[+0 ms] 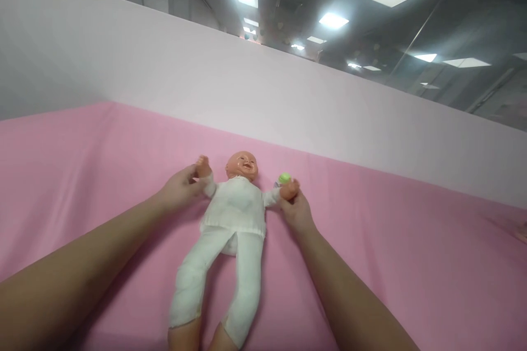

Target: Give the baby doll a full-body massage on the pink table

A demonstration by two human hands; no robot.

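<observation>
A baby doll (pixel 236 205) with a white cloth body lies on its back on the pink sheet (pixel 135 148), its head toward the wall. My left hand (pixel 183 185) grips the doll's arm on the left of the view, near the plastic hand. On the other side, my right hand (pixel 299 213) has its fingers closed round the doll's other forearm. Both doll arms are spread outward. Just behind the doll's hand on the right is a small bottle with a green cap (pixel 284 178), partly hidden. The doll's feet run out of view at the bottom.
A white wall or panel (pixel 263 88) rises behind the sheet. Above it shows a dark surface reflecting ceiling lights (pixel 333 21). At the far right edge, part of what looks like another person's hand (pixel 521 232) rests near the sheet.
</observation>
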